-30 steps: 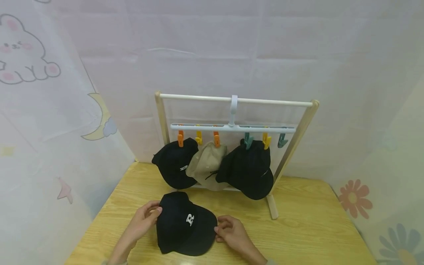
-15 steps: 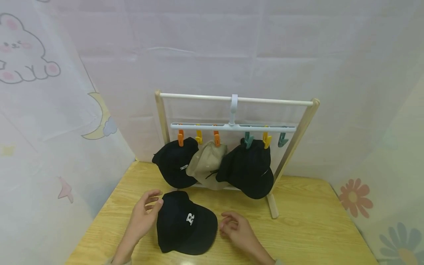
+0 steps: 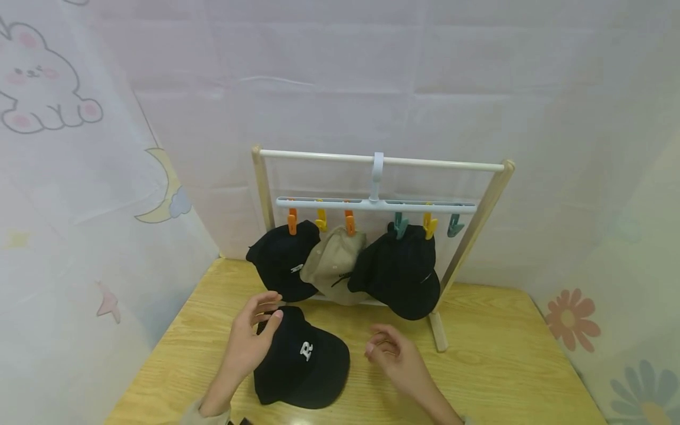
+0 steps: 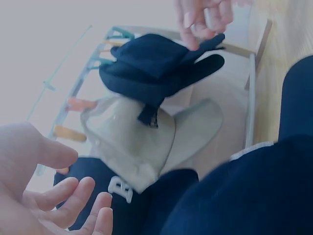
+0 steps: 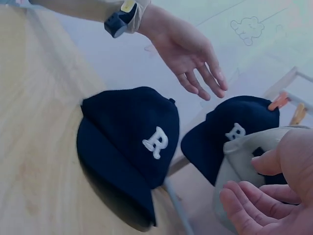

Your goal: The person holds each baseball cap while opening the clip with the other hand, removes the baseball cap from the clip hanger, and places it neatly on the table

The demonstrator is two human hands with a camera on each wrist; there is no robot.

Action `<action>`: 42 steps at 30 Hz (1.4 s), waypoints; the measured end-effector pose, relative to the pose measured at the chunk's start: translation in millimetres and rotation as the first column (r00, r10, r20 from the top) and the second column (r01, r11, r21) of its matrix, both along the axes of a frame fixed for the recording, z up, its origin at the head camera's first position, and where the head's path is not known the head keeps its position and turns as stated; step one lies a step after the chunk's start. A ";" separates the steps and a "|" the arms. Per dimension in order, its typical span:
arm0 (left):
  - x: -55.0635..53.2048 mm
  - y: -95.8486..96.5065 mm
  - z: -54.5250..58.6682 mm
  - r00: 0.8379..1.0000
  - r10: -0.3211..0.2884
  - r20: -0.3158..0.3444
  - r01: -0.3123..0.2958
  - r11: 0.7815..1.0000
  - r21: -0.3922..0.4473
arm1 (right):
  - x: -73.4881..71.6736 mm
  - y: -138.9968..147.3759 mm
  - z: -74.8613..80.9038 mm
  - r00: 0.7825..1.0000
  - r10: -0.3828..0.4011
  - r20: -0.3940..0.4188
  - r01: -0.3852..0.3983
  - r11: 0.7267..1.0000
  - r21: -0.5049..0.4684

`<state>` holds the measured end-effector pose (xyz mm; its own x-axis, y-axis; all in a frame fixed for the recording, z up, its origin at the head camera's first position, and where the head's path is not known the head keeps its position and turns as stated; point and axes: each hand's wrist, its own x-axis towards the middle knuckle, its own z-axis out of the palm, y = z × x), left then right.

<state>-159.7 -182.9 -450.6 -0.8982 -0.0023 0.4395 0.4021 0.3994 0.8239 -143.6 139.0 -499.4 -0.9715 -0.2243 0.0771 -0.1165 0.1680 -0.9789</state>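
Observation:
On the table lies a black baseball cap (image 3: 297,366) with a white R, its brim toward the right. My left hand (image 3: 251,339) hovers over the cap's left side, fingers loosely bent and holding nothing; the right wrist view shows this hand (image 5: 188,54) raised above the cap. To the right of the brim, my right hand (image 3: 398,360) is held in the air with relaxed fingers and nothing in them. Behind, clipped in a row, hang a black cap (image 3: 281,265), a beige cap (image 3: 334,262) and dark headwear (image 3: 398,271) on the right.
A wooden rack (image 3: 483,218) with a white top bar (image 3: 319,155) stands at the back of the table (image 3: 494,354). From it hangs a pale blue hanger (image 3: 340,204) with several coloured clips; the rightmost green clip (image 3: 455,226) holds nothing. Printed cloth (image 3: 340,77) surrounds the table.
Both hands have let go of the black cap. The left hand has risen forward and to the right over it; the right hand has moved away from the brim, forward and rightward. The cap stays put.

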 end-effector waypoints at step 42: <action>-18.7 80.3 26.5 0.930 -0.365 -0.033 0.367 0.929 0.050 | -26.8 66.7 79.0 0.843 -0.249 -0.478 0.264 0.964 -0.036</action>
